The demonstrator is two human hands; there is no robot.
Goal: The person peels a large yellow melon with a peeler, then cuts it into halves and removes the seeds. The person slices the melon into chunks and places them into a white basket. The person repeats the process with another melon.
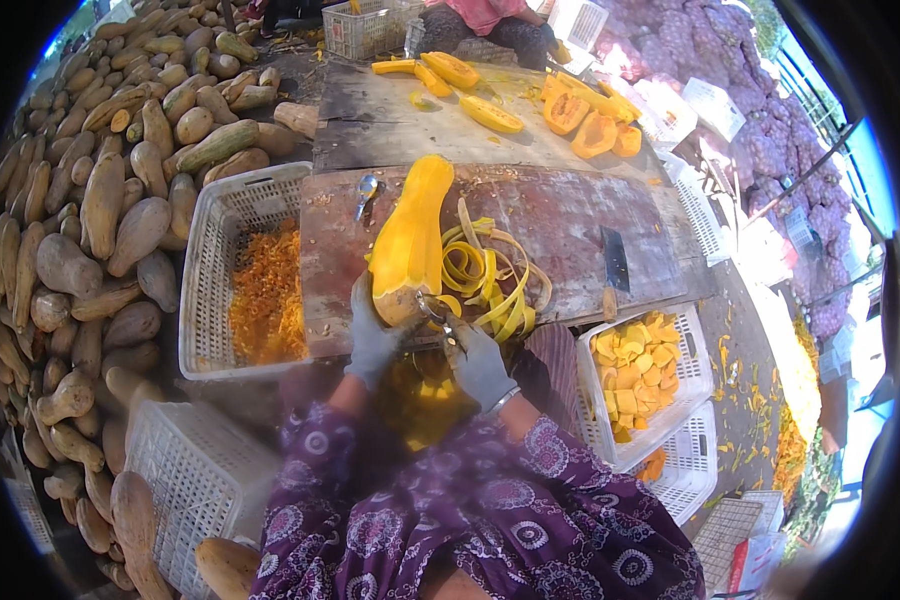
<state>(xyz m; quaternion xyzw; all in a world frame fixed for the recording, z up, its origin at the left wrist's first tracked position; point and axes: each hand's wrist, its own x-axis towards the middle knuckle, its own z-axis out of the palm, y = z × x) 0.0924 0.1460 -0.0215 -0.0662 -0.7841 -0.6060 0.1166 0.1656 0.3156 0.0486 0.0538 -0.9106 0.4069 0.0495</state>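
Note:
A long squash (pixel 414 225), its upper part peeled to bright yellow, stands tilted over the near edge of the reddish board. My left hand (pixel 371 334), in a grey glove, grips its unpeeled lower end from the left. My right hand (pixel 478 356), gloved too, is closed round a metal peeler (pixel 436 313) whose head touches the squash near the border of peeled and unpeeled skin. Long curled peels (pixel 487 274) lie on the board just right of the squash. A metal spoon (pixel 366 193) lies to its left, and a cleaver (pixel 614 262) with a wooden handle lies farther right.
A white crate (pixel 195 300) of orange shreds stands left of the board (pixel 570 210); a crate (pixel 694 337) of yellow pieces stands right. Halved squashes (pixel 491 114) lie on the far board. Whole squashes (pixel 105 202) are heaped at left. Another person (pixel 487 19) sits opposite.

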